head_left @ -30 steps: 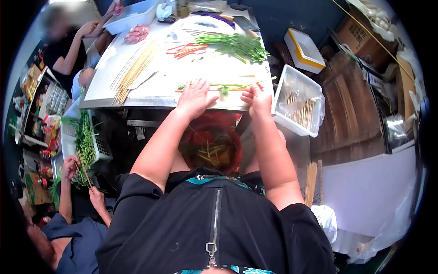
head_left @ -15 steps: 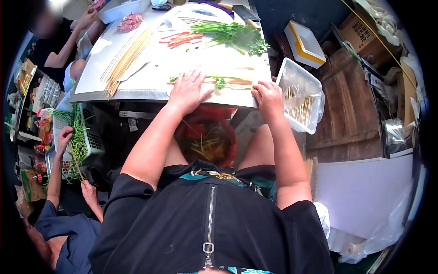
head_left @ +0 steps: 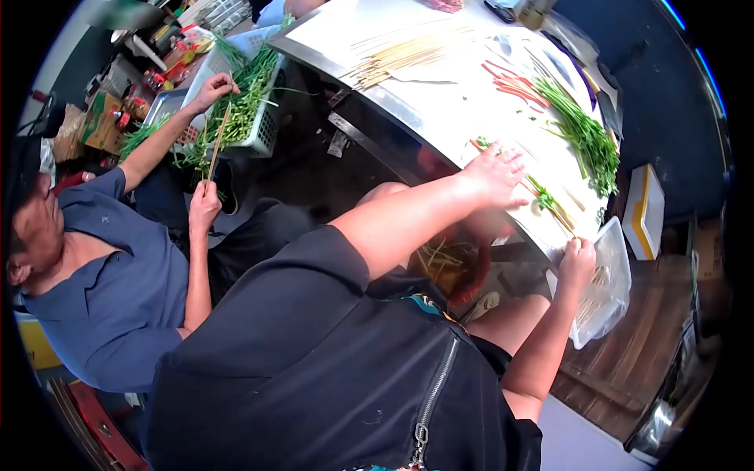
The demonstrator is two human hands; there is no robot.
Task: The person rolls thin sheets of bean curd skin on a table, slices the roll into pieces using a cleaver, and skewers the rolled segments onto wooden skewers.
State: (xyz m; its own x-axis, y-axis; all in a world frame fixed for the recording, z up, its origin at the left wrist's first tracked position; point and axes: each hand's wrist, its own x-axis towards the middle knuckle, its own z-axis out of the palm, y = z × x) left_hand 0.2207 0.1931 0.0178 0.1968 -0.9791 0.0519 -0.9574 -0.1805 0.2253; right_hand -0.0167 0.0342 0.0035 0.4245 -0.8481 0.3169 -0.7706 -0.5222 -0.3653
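Left hand (head_left: pixel 496 176) lies flat, fingers spread, across stalks (head_left: pixel 556 212) — right hand (head_left: pixel 579 259) pinches their end; uneven pressure could scatter them.

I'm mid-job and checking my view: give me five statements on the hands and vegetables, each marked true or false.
1. The left hand lies over vegetable strips near the table's edge. True.
2. The red strips lie beside the leafy bunch. True.
3. The right hand rests on the leafy bunch. False: it is at one end of the vegetable strips.
4. Loose sticks lie on the table. True.
5. The co-worker's hands are empty. False: they have a thin stick.
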